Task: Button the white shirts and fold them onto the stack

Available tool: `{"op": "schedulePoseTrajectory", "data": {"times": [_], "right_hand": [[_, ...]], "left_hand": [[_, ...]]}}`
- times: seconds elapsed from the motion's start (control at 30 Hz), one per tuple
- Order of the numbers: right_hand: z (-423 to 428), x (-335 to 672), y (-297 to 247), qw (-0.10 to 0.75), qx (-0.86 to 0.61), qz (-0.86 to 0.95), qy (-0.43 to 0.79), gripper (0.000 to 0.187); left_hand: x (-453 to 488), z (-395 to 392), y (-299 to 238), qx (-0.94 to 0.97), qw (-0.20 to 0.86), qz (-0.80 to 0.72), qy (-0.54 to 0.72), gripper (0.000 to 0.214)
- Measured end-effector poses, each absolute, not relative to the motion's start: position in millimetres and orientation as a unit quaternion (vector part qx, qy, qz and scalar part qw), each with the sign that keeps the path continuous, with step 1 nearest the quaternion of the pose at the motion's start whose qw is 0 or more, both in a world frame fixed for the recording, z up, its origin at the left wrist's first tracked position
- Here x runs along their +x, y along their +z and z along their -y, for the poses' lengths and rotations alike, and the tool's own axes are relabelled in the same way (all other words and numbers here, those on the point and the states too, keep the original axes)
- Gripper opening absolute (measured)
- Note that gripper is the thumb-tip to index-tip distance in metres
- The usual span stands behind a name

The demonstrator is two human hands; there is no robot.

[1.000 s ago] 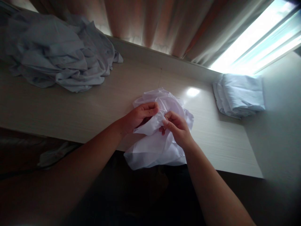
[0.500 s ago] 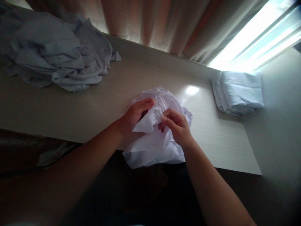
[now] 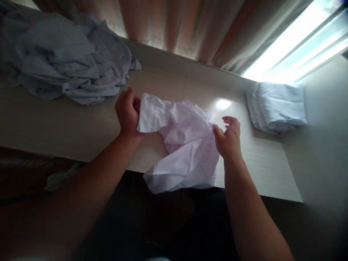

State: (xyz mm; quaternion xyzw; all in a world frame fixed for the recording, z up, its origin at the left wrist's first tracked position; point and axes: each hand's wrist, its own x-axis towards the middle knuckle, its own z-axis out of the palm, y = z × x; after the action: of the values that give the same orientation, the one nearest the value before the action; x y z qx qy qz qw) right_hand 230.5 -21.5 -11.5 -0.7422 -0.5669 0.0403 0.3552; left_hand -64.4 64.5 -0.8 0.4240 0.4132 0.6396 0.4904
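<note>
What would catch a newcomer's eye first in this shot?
The crumpled white cloth at the middle of the pale wooden counter, its lower part hanging over the near edge, with the left hand closed on one end and the right hand open at its other side. Next come the loose heap of bluish cloths at far left and the neat folded stack at right, under the bright window.

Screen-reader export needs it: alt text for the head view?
Two bare hands hold a crumpled white garment on a pale table: the left hand grips one end, the right hand, fingers open, touches its other edge. A rumpled pile lies far left, a folded stack far right, curtains behind.
</note>
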Motion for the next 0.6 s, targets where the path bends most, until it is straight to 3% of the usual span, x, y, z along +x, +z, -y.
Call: {"op": "schedulePoseTrajectory", "data": {"times": [0.1, 0.2, 0.37, 0.43, 0.53, 0.6], "right_hand": [[20, 248, -21, 0.233, -0.792, 0.545, 0.143, 0.058], [18, 248, -25, 0.211, -0.781, 0.533, 0.249, 0.047], [20, 216, -11, 0.434, -0.621, 0.443, 0.48, 0.026], [24, 201, -3, 0.508, -0.543, 0.405, 0.532, 0.023], [29, 183, 3, 0.552, -0.469, 0.414, 0.551, 0.025], [32, 175, 4, 0.548, -0.433, 0.456, 0.551, 0.029]], "left_hand": [[-51, -49, 8, 0.4, 0.377, -0.364, 0.752, 0.036], [-38, -34, 12, 0.493, 0.346, -0.337, 0.724, 0.031], [-20, -10, 7, 0.785, 0.308, -0.303, 0.444, 0.041], [-10, -1, 0, 0.839, 0.276, -0.304, 0.357, 0.063], [1, 8, -11, 0.843, 0.247, -0.366, 0.307, 0.09], [2, 7, -17, 0.821, 0.245, -0.413, 0.308, 0.08]]}}
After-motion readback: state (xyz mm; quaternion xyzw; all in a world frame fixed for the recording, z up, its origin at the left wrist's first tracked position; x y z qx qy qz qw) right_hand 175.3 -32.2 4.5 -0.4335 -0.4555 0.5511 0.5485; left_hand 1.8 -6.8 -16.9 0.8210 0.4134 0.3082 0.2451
